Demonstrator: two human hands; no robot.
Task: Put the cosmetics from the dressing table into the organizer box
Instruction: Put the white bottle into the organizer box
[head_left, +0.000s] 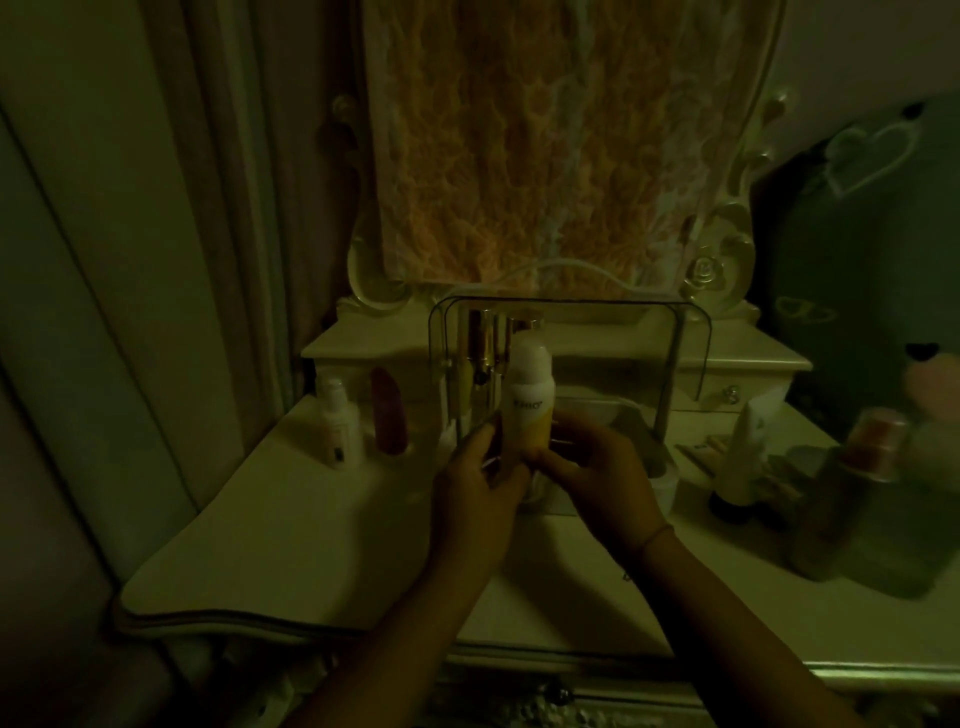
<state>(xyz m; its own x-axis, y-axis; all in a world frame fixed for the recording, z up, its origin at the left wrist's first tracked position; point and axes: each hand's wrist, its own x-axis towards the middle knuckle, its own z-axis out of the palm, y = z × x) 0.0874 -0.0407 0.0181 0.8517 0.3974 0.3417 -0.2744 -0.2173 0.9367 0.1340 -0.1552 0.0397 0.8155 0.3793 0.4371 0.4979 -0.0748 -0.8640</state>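
Boxing white-yellow bottle (530, 400) | left hand (480, 486), right hand (597, 475) curled round its base | keep upright; lower into organizer box (688, 353), 12 o'clock.

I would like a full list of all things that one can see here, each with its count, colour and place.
organizer box: 1, clear, table's middle
white and yellow bottle: 1, white top, yellow base, upright before the organizer box
gold-capped bottles: seemingly 2, gold, inside the box, left part
pump bottle: 1, white, table's left
tube: 1, dark pink, beside the pump bottle
upturned tube: 1, white, dark cap, table's right
red-lidded container: 1, blurred, far right
dressing table: 1, cream, below everything
patterned cloth: 1, orange, over the mirror frame
left hand: 1, holds the bottle
right hand: 1, holds the bottle's base
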